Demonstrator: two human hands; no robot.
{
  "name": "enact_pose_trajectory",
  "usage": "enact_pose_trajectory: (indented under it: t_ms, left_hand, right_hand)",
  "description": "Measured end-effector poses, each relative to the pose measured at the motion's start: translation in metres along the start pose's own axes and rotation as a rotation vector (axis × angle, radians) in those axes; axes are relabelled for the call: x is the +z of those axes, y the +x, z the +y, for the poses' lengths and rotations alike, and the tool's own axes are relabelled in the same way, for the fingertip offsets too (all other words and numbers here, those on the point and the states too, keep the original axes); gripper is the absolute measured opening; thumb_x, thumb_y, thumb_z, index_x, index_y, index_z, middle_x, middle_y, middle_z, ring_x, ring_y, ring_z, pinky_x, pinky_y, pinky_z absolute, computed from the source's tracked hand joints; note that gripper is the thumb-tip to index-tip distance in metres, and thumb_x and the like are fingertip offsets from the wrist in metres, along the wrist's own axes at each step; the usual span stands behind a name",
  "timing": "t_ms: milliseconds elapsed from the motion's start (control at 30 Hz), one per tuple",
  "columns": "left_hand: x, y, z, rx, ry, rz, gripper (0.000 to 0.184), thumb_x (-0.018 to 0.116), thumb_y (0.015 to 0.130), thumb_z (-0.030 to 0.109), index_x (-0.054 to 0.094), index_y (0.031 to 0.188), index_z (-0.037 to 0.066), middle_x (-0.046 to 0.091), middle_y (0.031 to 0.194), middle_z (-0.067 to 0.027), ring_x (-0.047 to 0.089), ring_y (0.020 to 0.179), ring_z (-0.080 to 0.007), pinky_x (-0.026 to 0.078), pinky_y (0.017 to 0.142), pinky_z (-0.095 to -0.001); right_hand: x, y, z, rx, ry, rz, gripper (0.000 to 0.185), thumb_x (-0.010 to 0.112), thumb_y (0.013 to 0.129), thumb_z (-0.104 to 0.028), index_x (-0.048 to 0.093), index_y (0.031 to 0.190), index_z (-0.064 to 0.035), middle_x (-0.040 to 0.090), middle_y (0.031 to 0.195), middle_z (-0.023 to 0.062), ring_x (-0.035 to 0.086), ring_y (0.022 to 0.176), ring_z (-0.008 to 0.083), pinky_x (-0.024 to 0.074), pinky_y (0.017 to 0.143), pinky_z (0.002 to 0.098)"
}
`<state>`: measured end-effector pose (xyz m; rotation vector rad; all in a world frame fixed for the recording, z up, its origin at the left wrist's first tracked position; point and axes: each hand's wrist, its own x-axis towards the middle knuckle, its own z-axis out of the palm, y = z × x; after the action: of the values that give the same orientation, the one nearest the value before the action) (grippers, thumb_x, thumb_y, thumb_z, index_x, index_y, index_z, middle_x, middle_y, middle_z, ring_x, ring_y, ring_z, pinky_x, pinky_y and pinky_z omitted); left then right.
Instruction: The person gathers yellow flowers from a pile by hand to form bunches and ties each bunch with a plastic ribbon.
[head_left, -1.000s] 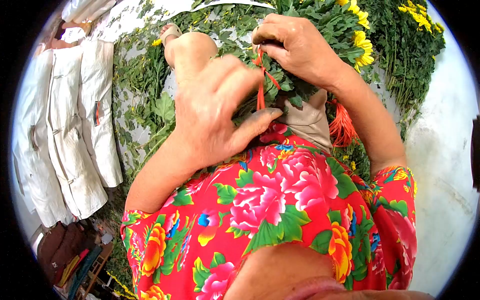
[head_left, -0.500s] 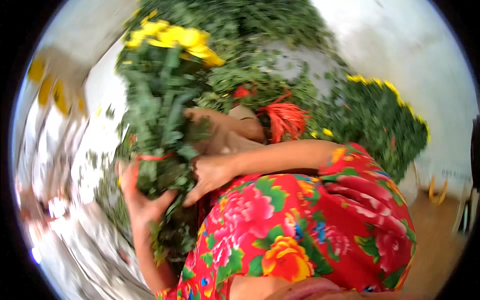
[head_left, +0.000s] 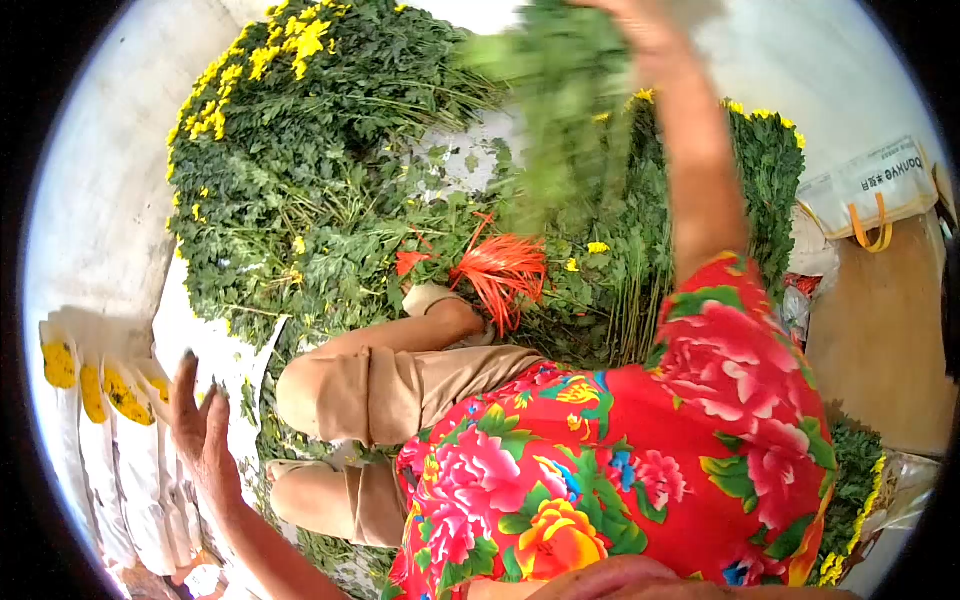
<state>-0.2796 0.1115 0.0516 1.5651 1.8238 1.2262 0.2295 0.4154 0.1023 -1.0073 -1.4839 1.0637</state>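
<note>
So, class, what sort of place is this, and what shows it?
Probably a flower-bunching workspace: piled yellow-flowered stems, a tuft of red ties, and long white packs with yellow ends.

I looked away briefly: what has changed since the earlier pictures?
The left hand has let go of the flower bunch and is open. The right hand has swung the bunch forward and rightward, away from the body. The red strings still lie on the greenery.

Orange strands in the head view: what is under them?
Green leaves show along their right edge, but whatever lies directly beneath the orange strands is covered.
</note>
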Motion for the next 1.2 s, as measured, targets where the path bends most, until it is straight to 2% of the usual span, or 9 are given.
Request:
enact_pose_trajectory:
  t_ms: [67,200,400,567,667,700,867,967,1200]
  left_hand:
    - [-0.029,-0.007,-0.043,-0.263,-0.001,0.029,0.06,0.066,0.09,0.026,0.046,0.139,-0.003,0.053,0.136,-0.0167,0.051,0.126,-0.0276,0.041,0.104,-0.0395]
    - [-0.081,-0.038,-0.167,-0.732,-0.199,0.17,0.051,0.063,0.094,0.025,0.049,0.134,-0.005,0.059,0.124,-0.0173,0.061,0.108,-0.0286,0.05,0.09,-0.0373]
    - [-0.078,-0.073,-0.221,-0.994,-0.171,0.162,0.053,0.065,0.092,0.027,0.049,0.13,-0.005,0.063,0.114,-0.019,0.066,0.092,-0.0308,0.056,0.074,-0.0379]
    - [-0.075,-0.051,-0.23,-0.926,-0.137,0.102,0.044,0.066,0.089,0.022,0.056,0.121,-0.007,0.066,0.094,-0.0118,0.063,0.079,-0.0184,0.053,0.066,-0.0309]
    - [-0.062,-0.059,-0.22,-0.876,-0.109,0.018,0.04,0.065,0.086,0.019,0.062,0.116,-0.006,0.065,0.091,-0.01,0.062,0.076,-0.0157,0.052,0.067,-0.0285]
    - [-0.062,-0.062,-0.222,-0.842,-0.019,-0.067,0.041,0.066,0.084,0.02,0.063,0.117,-0.005,0.066,0.092,-0.0095,0.062,0.074,-0.0158,0.052,0.065,-0.0279]
    - [-0.041,-0.06,-0.206,-0.7,0.099,-0.252,0.045,0.072,0.083,0.024,0.064,0.117,-0.006,0.069,0.109,-0.0159,0.065,0.093,-0.023,0.052,0.082,-0.0339]
    - [-0.041,-0.063,-0.204,-0.602,0.069,-0.308,0.045,0.072,0.083,0.022,0.062,0.115,-0.008,0.068,0.11,-0.0185,0.066,0.098,-0.0249,0.052,0.084,-0.0349]
    - [-0.059,-0.045,-0.192,-0.597,0.343,-0.445,0.046,0.071,0.081,0.022,0.06,0.118,-0.004,0.065,0.112,-0.0263,0.065,0.098,-0.0387,0.052,0.086,-0.043]
  right_hand:
    - [-0.101,-0.022,-0.009,0.023,-0.377,0.278,0.038,0.074,0.085,-0.018,0.068,0.118,0.0002,0.071,0.11,0.0128,0.067,0.095,0.0209,0.0534,0.089,0.0338]
    - [-0.201,-0.093,0.026,0.083,-0.943,0.652,0.113,0.087,0.064,-0.052,0.034,0.147,0.0041,0.055,0.133,0.0278,0.056,0.122,0.0356,0.0442,0.105,0.0437]
    - [-0.217,-0.183,0.16,0.451,-1.238,0.889,0.093,0.079,0.074,-0.053,0.038,0.15,-0.0166,0.061,0.129,0.0185,0.062,0.112,0.0372,0.0515,0.09,0.0495]
    - [-0.262,-0.208,0.275,0.989,-1.395,0.589,0.107,0.065,0.08,-0.067,0.004,0.158,-0.0231,0.028,0.155,0.0231,0.033,0.138,0.045,0.0375,0.105,0.0618]
    - [-0.265,-0.196,0.286,1.209,-1.363,0.363,0.114,0.08,0.079,-0.04,-0.002,0.157,-0.0211,0.027,0.155,0.0243,0.034,0.138,0.0422,0.0374,0.107,0.0567]
    - [-0.268,-0.188,0.291,1.266,-1.487,0.297,0.093,0.078,0.081,-0.038,0.026,0.153,-0.0133,0.044,0.145,0.025,0.048,0.129,0.0377,0.0438,0.1,0.0529]
    - [-0.194,-0.071,0.235,1.065,-1.681,-0.276,0.048,0.068,0.088,-0.038,0.065,0.114,0.0022,0.064,0.115,0.0267,0.064,0.101,0.0417,0.0527,0.082,0.0518]
    - [-0.091,-0.015,0.227,0.266,-1.529,-0.303,0.054,0.073,0.079,-0.039,0.063,0.112,0.0035,0.065,0.108,0.0283,0.062,0.102,0.0434,0.0503,0.088,0.0491]
    - [0.257,0.062,0.273,-0.073,-1.204,-0.981,0.037,0.068,0.082,-0.031,0.066,0.106,-0.0037,0.066,0.104,0.0172,0.063,0.094,0.0396,0.0511,0.078,0.0487]
